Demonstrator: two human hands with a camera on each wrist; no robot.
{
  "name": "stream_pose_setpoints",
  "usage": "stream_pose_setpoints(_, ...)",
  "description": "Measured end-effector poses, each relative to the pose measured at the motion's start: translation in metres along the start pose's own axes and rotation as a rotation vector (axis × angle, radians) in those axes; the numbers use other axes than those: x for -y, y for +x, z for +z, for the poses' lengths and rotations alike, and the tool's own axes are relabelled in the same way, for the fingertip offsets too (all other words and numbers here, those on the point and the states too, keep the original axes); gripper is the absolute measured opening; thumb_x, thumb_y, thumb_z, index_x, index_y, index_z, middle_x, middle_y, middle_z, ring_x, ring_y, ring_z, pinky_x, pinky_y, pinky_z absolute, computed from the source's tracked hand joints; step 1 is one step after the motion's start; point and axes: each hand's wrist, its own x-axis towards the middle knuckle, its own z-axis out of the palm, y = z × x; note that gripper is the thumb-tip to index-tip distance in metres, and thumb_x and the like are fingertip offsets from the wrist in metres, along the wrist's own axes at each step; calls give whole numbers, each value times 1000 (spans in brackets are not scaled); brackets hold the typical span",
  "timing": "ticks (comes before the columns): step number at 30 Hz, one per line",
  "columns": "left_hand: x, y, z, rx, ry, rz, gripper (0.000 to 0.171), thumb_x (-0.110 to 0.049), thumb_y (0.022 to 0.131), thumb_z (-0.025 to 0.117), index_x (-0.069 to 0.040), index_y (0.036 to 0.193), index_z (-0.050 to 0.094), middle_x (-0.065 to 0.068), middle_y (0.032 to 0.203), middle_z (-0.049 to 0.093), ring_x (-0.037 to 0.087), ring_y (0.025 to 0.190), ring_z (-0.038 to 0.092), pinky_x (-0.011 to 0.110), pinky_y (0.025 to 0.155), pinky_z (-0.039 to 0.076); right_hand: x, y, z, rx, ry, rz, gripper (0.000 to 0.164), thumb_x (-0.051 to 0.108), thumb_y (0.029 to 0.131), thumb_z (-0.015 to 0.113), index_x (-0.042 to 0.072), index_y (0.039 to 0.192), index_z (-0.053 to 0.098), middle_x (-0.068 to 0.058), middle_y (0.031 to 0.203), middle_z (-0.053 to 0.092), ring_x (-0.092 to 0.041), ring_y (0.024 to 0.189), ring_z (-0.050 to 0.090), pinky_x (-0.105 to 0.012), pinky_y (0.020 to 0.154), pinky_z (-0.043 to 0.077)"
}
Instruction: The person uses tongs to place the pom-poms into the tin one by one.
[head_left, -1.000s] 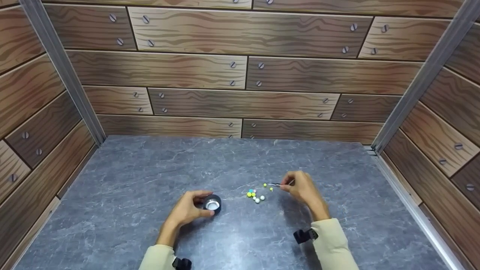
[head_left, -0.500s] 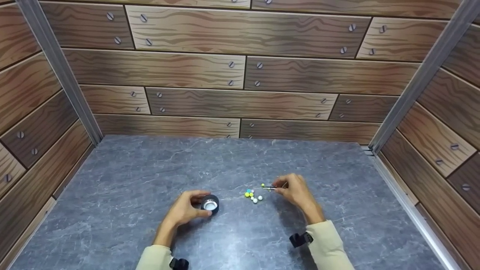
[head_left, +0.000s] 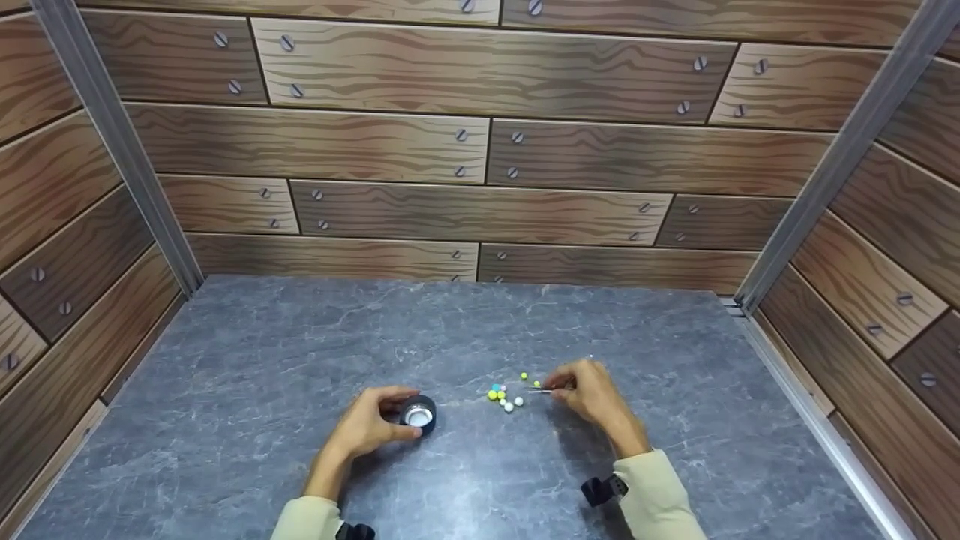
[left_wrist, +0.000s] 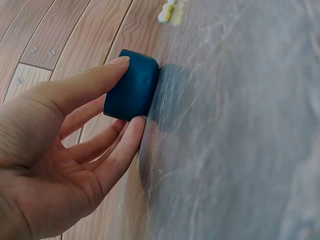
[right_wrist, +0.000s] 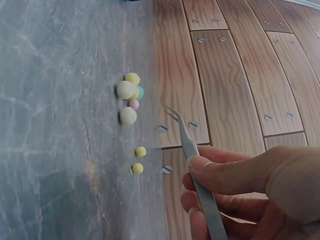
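My left hand holds a small round container, dark outside and silvery inside, with thumb and fingers on opposite sides. It stands on the table with its opening up. My right hand pinches metal tweezers with fine bent tips. Those tips are slightly apart with nothing between them, above the table beside the balls. Two small yellow balls lie nearest the tweezers. Left of them, a loose cluster holds white balls, yellow balls, a pink ball and a blue one.
A grey marble-patterned table lies beneath both hands. Wood-patterned panels rise at the back and both sides, with metal posts at the corners. Each wrist wears a black camera.
The tweezers in my right hand have moved from beside the two far yellow balls slightly toward me. My left hand keeps its hold on the container in about the same place.
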Motion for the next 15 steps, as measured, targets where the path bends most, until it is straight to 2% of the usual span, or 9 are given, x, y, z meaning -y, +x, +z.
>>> stream_pose_setpoints(4,-1,0,0,-5,8,-3,60,-7,74,91,1,129,69,21,126,72,38,114,69,56,101,53,-3,-1,-1,0,3,-21,18,-10,80,75,4,88,82,-11,83,79,-14,72,68,-24,64,53)
stream_pose_setpoints(15,-1,0,2,-7,12,-1,59,-7,74,91,-1,129,70,20,124,73,37,113,69,55,100,54,-12,-6,1,-15,-4,-12,19,-11,79,74,4,87,82,-11,83,79,-15,72,68,-23,63,53)
